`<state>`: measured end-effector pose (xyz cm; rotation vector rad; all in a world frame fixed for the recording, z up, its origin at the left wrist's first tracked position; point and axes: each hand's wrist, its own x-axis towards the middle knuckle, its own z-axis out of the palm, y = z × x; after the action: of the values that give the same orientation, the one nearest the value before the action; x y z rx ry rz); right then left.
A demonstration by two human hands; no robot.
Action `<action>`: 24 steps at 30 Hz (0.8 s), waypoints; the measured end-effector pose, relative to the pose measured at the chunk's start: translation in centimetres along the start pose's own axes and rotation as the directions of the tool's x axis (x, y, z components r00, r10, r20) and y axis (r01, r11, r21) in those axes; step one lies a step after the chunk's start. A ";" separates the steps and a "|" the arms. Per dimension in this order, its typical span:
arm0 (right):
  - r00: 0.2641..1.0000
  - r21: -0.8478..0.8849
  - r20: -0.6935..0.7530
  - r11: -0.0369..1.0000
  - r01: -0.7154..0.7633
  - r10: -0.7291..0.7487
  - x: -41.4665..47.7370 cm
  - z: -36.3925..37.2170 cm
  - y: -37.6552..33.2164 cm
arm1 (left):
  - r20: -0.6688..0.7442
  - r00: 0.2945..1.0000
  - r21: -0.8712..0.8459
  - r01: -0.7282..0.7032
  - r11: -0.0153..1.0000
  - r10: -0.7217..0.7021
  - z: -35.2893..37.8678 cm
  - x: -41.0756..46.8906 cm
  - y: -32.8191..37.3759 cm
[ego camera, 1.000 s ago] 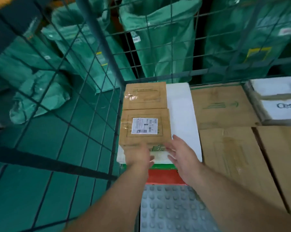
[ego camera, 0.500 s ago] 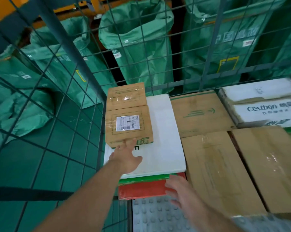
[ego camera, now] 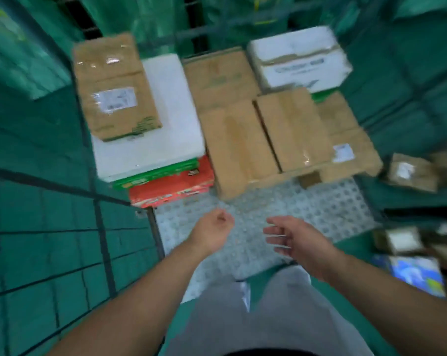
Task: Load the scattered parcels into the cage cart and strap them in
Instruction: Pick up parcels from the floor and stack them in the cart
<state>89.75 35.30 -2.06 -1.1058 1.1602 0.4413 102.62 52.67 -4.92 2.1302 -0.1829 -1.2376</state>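
Left hand (ego camera: 213,231) (curled, empty) off parcel (ego camera: 115,91)

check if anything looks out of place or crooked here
Several parcels lie on the floor right of the cart, not loaded. In the cart, the red box juts out from under the white box. Blur hides any damage.

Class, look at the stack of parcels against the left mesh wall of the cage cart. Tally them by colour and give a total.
Brown: 2 (rear brown box, labelled brown box)
White: 1 (white parcel)
Green: 1 (green parcel)
Red: 1 (red parcel)
Total: 5
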 end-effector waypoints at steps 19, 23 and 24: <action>0.900 0.514 -0.427 0.843 0.156 0.094 -14.8 -27.2 23.0 | 0.393 0.917 0.546 -0.289 0.787 0.064 28.2 -9.4 15.9; 0.886 0.583 -0.444 0.794 0.173 0.133 -17.0 -33.9 29.6 | 0.452 0.891 0.625 -0.342 0.701 0.032 39.2 -12.2 17.4; 0.876 0.598 -0.459 0.781 0.180 0.150 -17.6 -35.9 31.7 | 0.488 0.873 0.636 -0.377 0.673 0.028 42.4 -12.9 17.8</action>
<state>40.36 22.45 -0.56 -0.6308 1.5869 -0.2724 64.51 24.41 0.94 2.2881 -1.2841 -1.6738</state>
